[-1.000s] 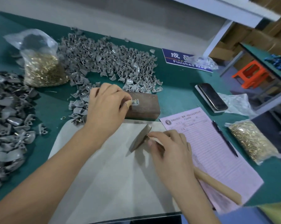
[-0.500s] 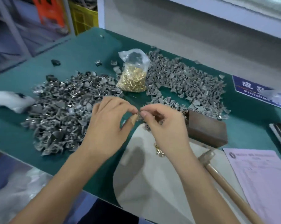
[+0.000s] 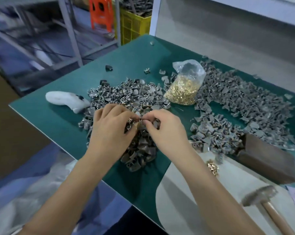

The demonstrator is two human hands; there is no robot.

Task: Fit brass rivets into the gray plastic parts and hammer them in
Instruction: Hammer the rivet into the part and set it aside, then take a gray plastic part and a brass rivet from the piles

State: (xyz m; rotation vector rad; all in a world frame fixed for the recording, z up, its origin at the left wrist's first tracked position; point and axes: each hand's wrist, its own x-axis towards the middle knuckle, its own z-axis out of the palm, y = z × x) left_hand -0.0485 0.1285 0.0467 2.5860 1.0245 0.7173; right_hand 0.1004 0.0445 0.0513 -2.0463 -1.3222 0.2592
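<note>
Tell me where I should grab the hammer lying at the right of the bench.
Grip the hammer by its wooden handle, coming from above with the right hand. The handle runs toward the near right corner, bare and unobstructed; the metal head points up-left toward the brown block.

Green table (image 3: pixel 129 68) bears gray parts (image 3: pixel 236 106), rivet bag (image 3: pixel 184 87), hammer (image 3: pixel 260 197).

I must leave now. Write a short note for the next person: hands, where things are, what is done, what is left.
Left hand and right hand pinch small gray parts together over the near pile of gray parts; whether a rivet is already in cannot be seen.
Bag of brass rivets stands between the piles; loose rivets lie on the white mat.
Hammer lies free beside the brown block.
Left: seat the rivet, hammer on the block.
</note>
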